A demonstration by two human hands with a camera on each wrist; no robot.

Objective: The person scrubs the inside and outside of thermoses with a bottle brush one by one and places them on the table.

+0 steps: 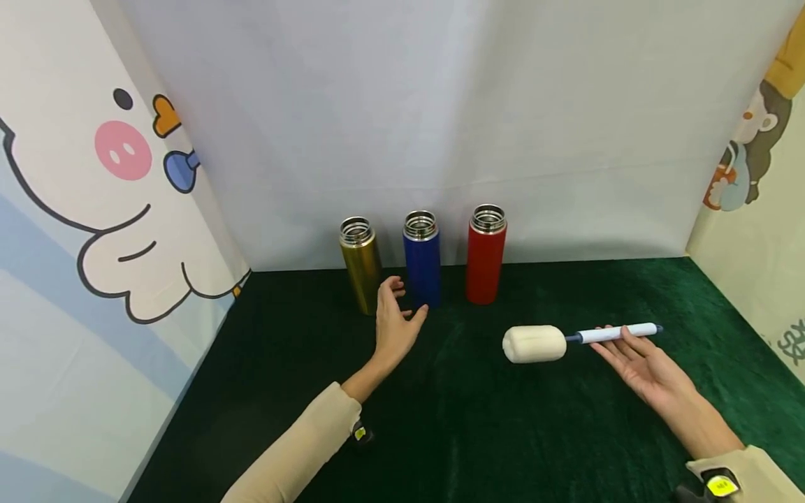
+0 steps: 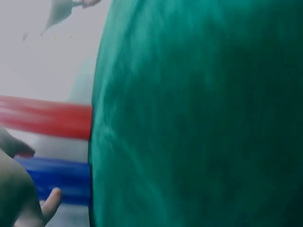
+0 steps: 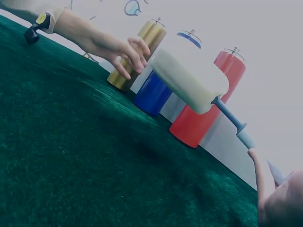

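Note:
My right hand (image 1: 648,370) holds a sponge bottle brush (image 1: 534,344) by its white handle, thumb laid along it. The cream sponge head points left, above the cloth. My left hand (image 1: 395,327) reaches in front of a gold bottle (image 1: 361,272) and a blue bottle (image 1: 423,269), thumb and fingers spread apart and gently bent. It holds nothing; whether it touches the blue bottle (image 2: 68,175), I cannot tell. A red bottle (image 1: 486,265) stands upright to the right of the blue one. All three metal bottles have open mouths. In the right wrist view, the sponge head (image 3: 187,82) partly covers the blue bottle.
Dark green cloth (image 1: 478,426) covers the table. A white sheet (image 1: 327,105) hangs right behind the bottles. Printed panels with cartoon figures border the left (image 1: 56,293) and right (image 1: 748,258) sides.

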